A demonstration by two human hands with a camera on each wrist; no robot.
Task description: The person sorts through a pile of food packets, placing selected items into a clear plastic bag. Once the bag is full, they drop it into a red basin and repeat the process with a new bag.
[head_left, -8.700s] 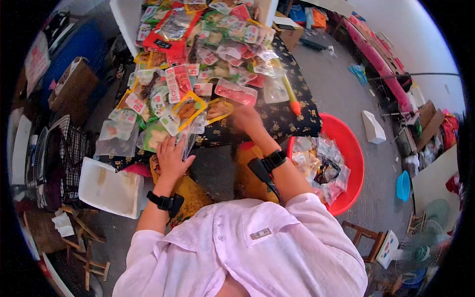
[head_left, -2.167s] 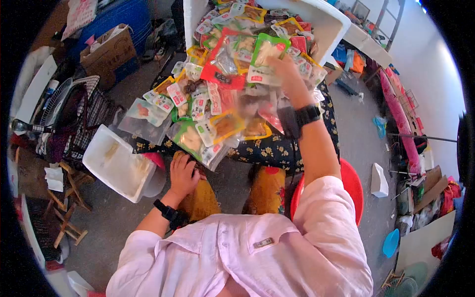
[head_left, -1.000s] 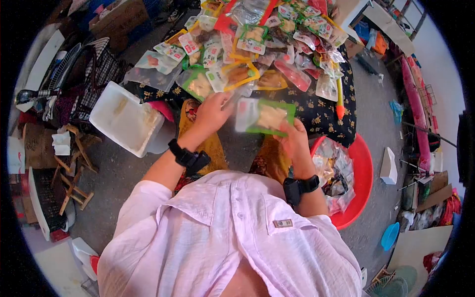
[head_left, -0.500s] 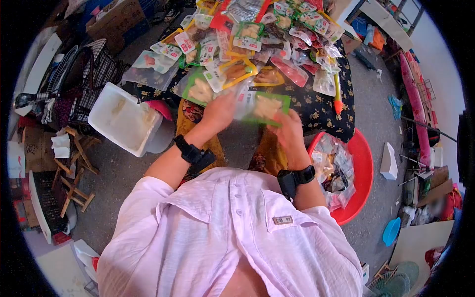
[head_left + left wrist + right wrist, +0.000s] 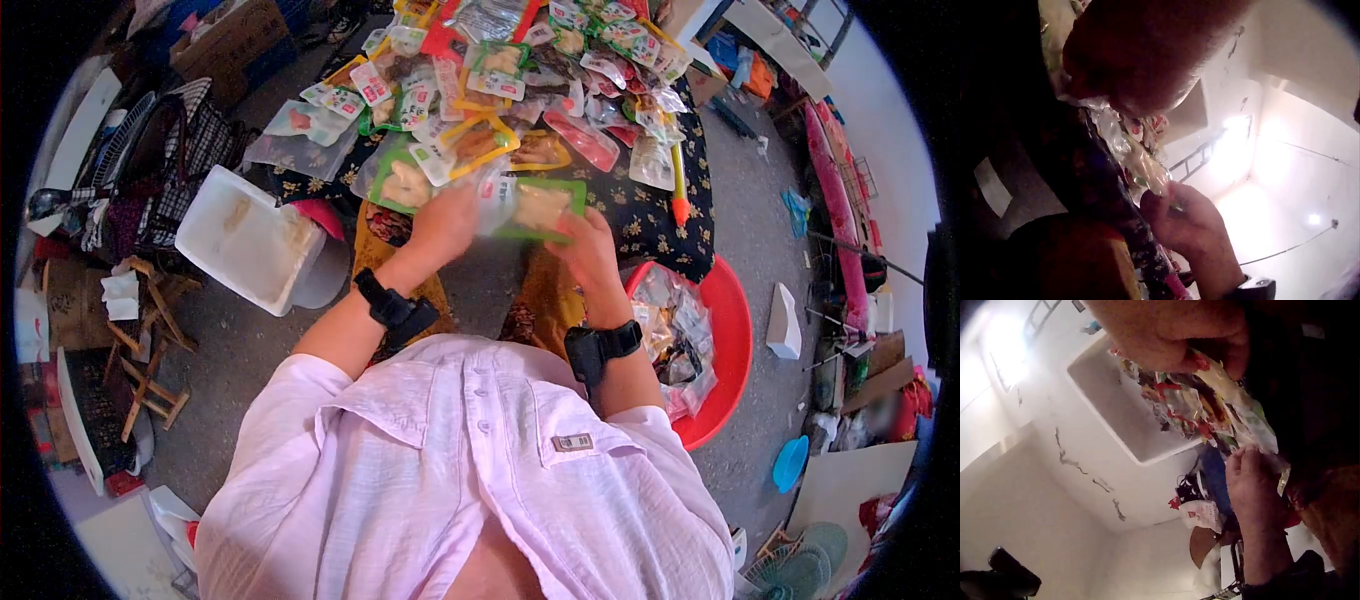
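Lifted off the pile (image 5: 480, 140), the green packet (image 5: 543, 207) is now before the bench (image 5: 640, 215), the right hand (image 5: 588, 245) gripping it while the left hand (image 5: 447, 222) pinches clear plastic (image 5: 1284, 478) at its other end, apparently bringing both into play.

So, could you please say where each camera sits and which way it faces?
Head: on the head, facing forward and down at the green-edged packet; shirt, left hand and right hand show.
Left wrist: worn there, facing the hands' work; left hand near, right beyond.
Right wrist: worn there, facing that work; right hand near, left beyond.
Wrist views share both hands.
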